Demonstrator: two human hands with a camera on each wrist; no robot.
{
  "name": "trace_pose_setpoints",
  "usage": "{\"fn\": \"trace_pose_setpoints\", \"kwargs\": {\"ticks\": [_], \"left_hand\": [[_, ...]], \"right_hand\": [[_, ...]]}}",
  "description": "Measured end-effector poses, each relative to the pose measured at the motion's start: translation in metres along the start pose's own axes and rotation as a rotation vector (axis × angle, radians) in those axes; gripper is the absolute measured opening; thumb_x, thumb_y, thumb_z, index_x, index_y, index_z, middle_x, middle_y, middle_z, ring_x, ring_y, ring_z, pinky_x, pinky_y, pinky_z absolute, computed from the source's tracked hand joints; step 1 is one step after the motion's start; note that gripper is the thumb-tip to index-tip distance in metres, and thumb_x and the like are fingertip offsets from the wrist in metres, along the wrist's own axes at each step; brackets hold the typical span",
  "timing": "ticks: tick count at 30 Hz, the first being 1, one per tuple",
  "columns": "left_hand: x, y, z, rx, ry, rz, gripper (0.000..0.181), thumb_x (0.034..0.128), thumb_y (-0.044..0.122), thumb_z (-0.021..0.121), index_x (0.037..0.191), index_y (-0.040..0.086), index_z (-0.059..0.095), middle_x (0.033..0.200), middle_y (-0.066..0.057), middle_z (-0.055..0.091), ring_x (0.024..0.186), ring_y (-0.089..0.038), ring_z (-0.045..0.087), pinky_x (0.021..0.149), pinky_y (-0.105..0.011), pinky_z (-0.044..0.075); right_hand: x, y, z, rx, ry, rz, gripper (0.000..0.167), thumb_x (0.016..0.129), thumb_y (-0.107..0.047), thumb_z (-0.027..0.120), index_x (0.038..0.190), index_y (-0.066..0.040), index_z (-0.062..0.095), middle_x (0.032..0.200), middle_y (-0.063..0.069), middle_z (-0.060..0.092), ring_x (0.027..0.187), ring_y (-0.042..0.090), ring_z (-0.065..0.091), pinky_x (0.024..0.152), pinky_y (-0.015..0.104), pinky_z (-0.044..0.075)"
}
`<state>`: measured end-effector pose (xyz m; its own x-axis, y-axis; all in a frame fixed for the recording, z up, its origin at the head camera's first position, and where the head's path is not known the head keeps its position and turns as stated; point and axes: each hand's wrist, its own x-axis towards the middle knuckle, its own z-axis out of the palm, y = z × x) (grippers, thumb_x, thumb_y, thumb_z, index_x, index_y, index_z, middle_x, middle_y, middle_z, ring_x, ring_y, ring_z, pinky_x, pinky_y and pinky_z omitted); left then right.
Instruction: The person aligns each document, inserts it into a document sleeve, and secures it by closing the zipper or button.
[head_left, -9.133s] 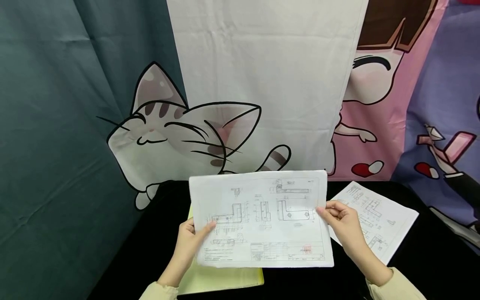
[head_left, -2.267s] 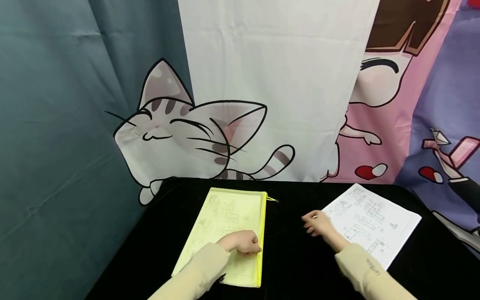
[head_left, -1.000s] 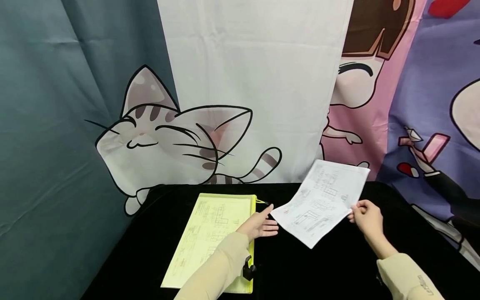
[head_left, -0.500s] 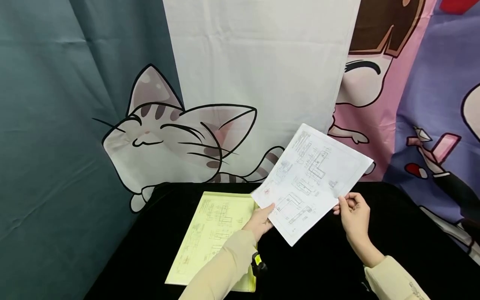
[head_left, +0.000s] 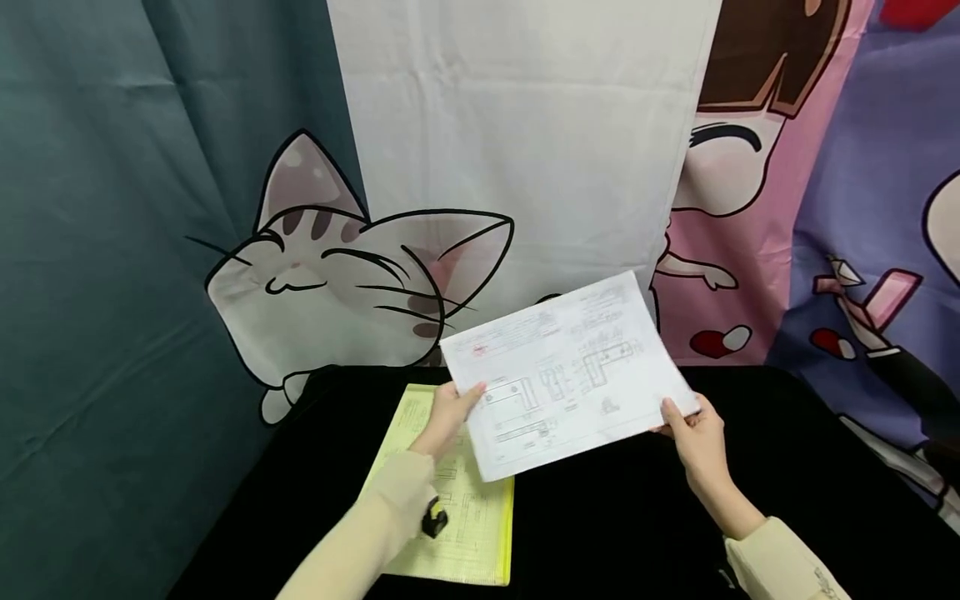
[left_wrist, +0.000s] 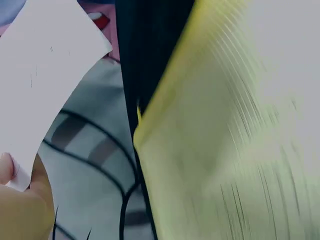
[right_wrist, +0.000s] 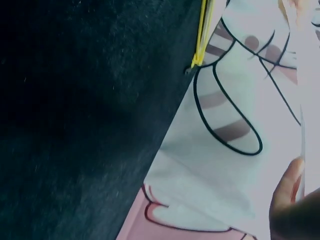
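A white sheet of paper (head_left: 570, 392) printed with technical drawings is held up over the table, tilted. My left hand (head_left: 444, 419) pinches its left edge, thumb on the printed side. At the lower right corner my right hand (head_left: 697, 437) grips it, also with the thumb on top. Under the left forearm lies a yellow zip document pouch (head_left: 480, 542) with a drawing showing through; the paper and left arm hide part of it. In the left wrist view the paper (left_wrist: 45, 75) rises from the left hand (left_wrist: 25, 210). The right wrist view catches only part of the right hand (right_wrist: 290, 200).
A black cloth (head_left: 600, 517) covers the table. Behind it hangs a curtain (head_left: 525, 125) printed with a cartoon cat and figures. The pouch's yellow zip cord (right_wrist: 201, 45) shows in the right wrist view. A black wrist device (head_left: 433, 518) sits at the left cuff.
Earlier the right hand picked the paper up from the table's right side and the left hand took hold of it. Since then it has turned and shifted left over the pouch.
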<state>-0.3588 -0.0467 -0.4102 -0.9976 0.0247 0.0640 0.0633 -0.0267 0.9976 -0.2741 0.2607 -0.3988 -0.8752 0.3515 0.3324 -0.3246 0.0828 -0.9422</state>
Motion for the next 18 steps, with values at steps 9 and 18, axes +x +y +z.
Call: {"fn": "trace_pose_setpoints", "kwargs": {"ticks": [9,18], "left_hand": [[-0.032,0.013,-0.061,0.208,-0.028,0.034,0.024,0.0925,0.015,0.059,0.108,-0.003,0.065,0.091,-0.016,0.072,0.071,-0.017,0.07,0.064,-0.023,0.056],[-0.051,0.023,-0.077,0.235,-0.112,0.039,0.03,0.0924,0.016,0.06,0.112,-0.005,0.062,0.093,-0.017,0.072,0.073,-0.017,0.071,0.066,-0.023,0.056]], "right_hand": [[0.002,-0.005,-0.007,-0.113,-0.375,0.029,0.015,0.096,-0.015,0.054,0.109,-0.007,0.056,0.083,-0.02,0.068,0.075,-0.002,0.062,0.064,0.018,0.053],[0.001,-0.012,0.002,-0.209,-0.442,-0.071,0.026,0.094,-0.007,0.055,0.104,0.017,0.054,0.075,-0.017,0.069,0.065,0.001,0.06,0.06,0.017,0.051]]}}
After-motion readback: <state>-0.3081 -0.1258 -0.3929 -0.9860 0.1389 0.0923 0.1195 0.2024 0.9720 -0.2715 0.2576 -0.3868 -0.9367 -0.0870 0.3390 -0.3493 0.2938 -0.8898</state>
